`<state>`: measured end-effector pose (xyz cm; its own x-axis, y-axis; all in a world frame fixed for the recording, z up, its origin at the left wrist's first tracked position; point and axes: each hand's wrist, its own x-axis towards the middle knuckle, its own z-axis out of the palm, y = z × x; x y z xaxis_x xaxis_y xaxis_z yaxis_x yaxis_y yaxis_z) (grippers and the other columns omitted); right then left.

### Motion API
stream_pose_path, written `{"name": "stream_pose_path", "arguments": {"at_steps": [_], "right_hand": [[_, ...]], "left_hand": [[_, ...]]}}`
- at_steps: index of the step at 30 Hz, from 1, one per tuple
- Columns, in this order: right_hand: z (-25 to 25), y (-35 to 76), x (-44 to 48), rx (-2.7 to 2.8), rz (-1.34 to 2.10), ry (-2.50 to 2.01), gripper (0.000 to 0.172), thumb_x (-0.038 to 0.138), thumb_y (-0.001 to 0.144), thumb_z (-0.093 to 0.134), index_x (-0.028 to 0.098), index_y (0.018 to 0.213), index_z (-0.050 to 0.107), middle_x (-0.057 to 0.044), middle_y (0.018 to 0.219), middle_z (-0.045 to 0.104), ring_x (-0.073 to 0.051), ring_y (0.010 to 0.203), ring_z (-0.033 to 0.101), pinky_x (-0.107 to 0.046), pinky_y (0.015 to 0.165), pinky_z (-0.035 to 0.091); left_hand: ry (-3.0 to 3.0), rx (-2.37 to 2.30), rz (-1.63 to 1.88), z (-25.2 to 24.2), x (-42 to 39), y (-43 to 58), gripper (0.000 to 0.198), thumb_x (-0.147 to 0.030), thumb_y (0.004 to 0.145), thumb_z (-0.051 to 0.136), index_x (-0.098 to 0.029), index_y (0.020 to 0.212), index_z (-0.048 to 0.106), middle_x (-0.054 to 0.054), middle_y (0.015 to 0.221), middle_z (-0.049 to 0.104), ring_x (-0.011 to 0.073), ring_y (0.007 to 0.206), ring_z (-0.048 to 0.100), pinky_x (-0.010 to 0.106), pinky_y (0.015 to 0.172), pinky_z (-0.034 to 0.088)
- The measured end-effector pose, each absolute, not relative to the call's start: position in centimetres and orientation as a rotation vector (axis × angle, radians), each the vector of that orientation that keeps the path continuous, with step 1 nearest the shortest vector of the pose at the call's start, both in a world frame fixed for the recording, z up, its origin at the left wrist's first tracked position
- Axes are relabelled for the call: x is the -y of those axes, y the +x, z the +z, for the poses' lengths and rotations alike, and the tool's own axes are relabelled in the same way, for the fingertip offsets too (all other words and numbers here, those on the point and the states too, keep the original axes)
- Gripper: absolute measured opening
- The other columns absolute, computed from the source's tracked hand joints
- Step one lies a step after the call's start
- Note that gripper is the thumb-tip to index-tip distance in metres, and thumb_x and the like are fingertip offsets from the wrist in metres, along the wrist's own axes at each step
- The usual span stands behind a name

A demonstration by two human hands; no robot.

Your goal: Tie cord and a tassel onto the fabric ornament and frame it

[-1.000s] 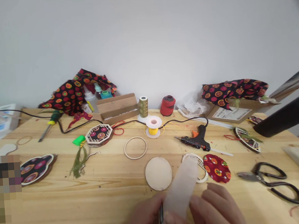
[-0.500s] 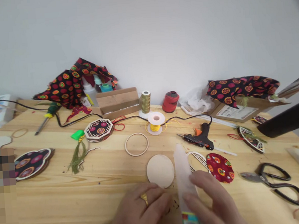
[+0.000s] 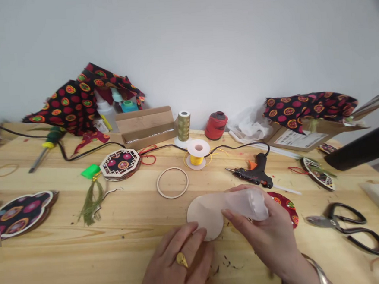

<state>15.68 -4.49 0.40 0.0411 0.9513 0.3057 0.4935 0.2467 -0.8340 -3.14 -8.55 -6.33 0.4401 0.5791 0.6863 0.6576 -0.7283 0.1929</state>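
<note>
A round wooden disc (image 3: 203, 212) lies on the table in front of me. My left hand (image 3: 181, 259), with a gold ring on it, holds the disc by its near edge, the fingertips resting on its surface. In my right hand (image 3: 263, 227) is a whitish, translucent glue bottle (image 3: 242, 202), tipped over on its side, its narrow end toward the disc and its base facing right. I cannot make out the bottle's tip. Behind the right hand, a red patterned fabric round (image 3: 286, 206) is partly covered.
A thin wooden ring (image 3: 173, 183), a yellow thread spool (image 3: 197, 154) and a black glue gun (image 3: 255, 174) lie farther back. Black-handled scissors (image 3: 348, 228) are at right. An octagonal ornament (image 3: 120, 164) and a green tassel (image 3: 92, 198) lie left. Dark specks dot the near wood.
The bottle was upright in my right hand and is now tilted over the disc. My left fingers have moved further onto the disc. The view has shifted slightly.
</note>
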Motion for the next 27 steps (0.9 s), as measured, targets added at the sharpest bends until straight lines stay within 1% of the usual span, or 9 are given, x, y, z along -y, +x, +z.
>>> {"name": "stream_pose_path", "arguments": {"at_steps": [2,9,14,17,24,27], "right_hand": [[0.3,15.5,4.3,1.582,0.641,-1.377,0.022,0.029,0.072,0.070,0.021,0.089,0.059,0.001,0.071,0.064,-0.014,0.058,0.059,-0.023,0.051,0.051],[0.8,14.9,3.8,1.667,0.584,-1.359,0.021,0.028,0.072,0.070,0.022,0.088,0.058,0.001,0.074,0.065,-0.014,0.061,0.059,-0.024,0.055,0.050],[0.6,14.5,3.5,1.720,0.532,-1.348,0.022,0.029,0.072,0.069,0.020,0.088,0.058,-0.001,0.075,0.065,-0.015,0.063,0.059,-0.025,0.057,0.050],[0.5,14.4,3.4,1.720,0.539,-1.354,0.022,0.029,0.072,0.069,0.021,0.089,0.058,-0.001,0.077,0.065,-0.015,0.065,0.059,-0.026,0.059,0.050],[0.7,14.7,3.3,1.722,0.518,-1.355,0.018,0.028,0.073,0.069,0.021,0.085,0.058,0.001,0.072,0.063,-0.014,0.060,0.057,-0.024,0.055,0.049],[0.7,15.0,3.2,1.705,0.515,-1.357,0.018,0.028,0.073,0.069,0.022,0.085,0.057,0.002,0.072,0.063,-0.013,0.061,0.057,-0.023,0.055,0.049]], "left_hand": [[-2.589,1.121,-1.176,-6.4,8.5,-3.1,0.040,-0.051,0.084,0.048,-0.018,0.097,0.066,0.008,0.104,0.067,0.0272,0.105,0.055,0.040,0.092,0.040],[-2.614,1.115,-1.177,-6.7,8.6,-3.1,0.042,-0.051,0.083,0.050,-0.016,0.100,0.065,0.011,0.104,0.066,0.0284,0.106,0.054,0.043,0.095,0.042],[-2.646,1.120,-1.117,-7.0,8.7,-3.2,0.047,-0.052,0.081,0.051,-0.014,0.104,0.063,0.013,0.106,0.065,0.0298,0.106,0.055,0.042,0.089,0.048],[-2.668,1.129,-1.089,-7.1,8.7,-3.3,0.046,-0.051,0.082,0.049,-0.013,0.104,0.063,0.014,0.107,0.064,0.0305,0.105,0.055,0.043,0.084,0.051],[-2.733,1.115,-1.048,-6.5,8.9,-3.4,0.044,-0.046,0.083,0.051,-0.011,0.107,0.061,0.016,0.110,0.063,0.0322,0.109,0.053,0.044,0.086,0.051],[-2.729,1.125,-1.057,-6.4,8.9,-3.4,0.043,-0.045,0.082,0.051,-0.011,0.107,0.062,0.016,0.110,0.062,0.0324,0.109,0.052,0.044,0.085,0.052]]}}
